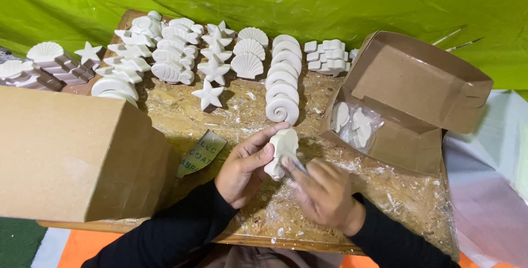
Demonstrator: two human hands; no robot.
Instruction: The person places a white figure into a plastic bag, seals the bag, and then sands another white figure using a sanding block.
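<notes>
Head view. The left hand [242, 171] holds a white plaster figure [281, 151] above the table [396, 191], its grip closed around the piece with the thumb across the top. The right hand [324, 193], just right of the figure, has its grip closed on a thin metal tool [300, 164] whose tip touches the figure's lower edge. Beyond both grips stand a column of spiral shell casts [282, 78], star casts [212, 67] and scallop casts [248, 53]. Far right of the grips sits an open cardboard box [418, 92] with bagged casts [355, 125]; left, a closed cardboard box [71, 152].
</notes>
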